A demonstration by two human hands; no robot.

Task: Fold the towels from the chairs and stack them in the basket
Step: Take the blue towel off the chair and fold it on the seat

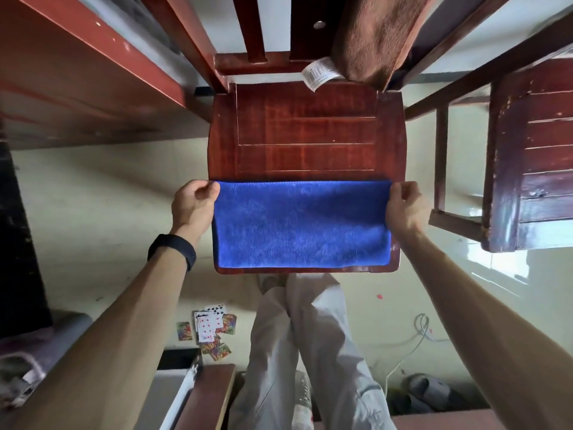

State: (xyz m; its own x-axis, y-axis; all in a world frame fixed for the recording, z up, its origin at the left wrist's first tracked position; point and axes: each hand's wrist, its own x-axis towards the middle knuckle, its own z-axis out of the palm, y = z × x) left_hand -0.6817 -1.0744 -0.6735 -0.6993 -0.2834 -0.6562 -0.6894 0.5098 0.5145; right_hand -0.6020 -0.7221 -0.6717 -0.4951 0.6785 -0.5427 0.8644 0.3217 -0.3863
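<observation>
L hand (194, 200): closed, pinching far-left corner of blue towel (300, 225) between thumb and fingers. Black band (172, 247) on L wrist. R hand (406, 203): closed, pinching far-right corner of same towel. Both hands level w/ towel's far edge, one at each side of the seat.

Blue towel: folded to a wide rectangle, lying flat on near half of chair seat (307, 131). Near edge just inside seat's near rim; far edge straight across seat's middle. Far half of seat bare.

Brown towel (372, 35): draped over chair back (257, 26), right side, w/ white label (321, 72) hanging at its lower edge, just above seat's far edge.

2nd chair (527, 156): right of the 1st, apart from it, darker wood, worn finish. Red-brown table (77, 66) edge: far left.

Floor (108, 193): pale, glossy. Playing cards (210, 330) scattered near-left of chair, some face up. White cable (418, 339) and grey slipper (431, 392) near-right. Person's legs in light trousers (310, 352) at near centre, just below seat's near rim.

Basket: cannot tell where.
</observation>
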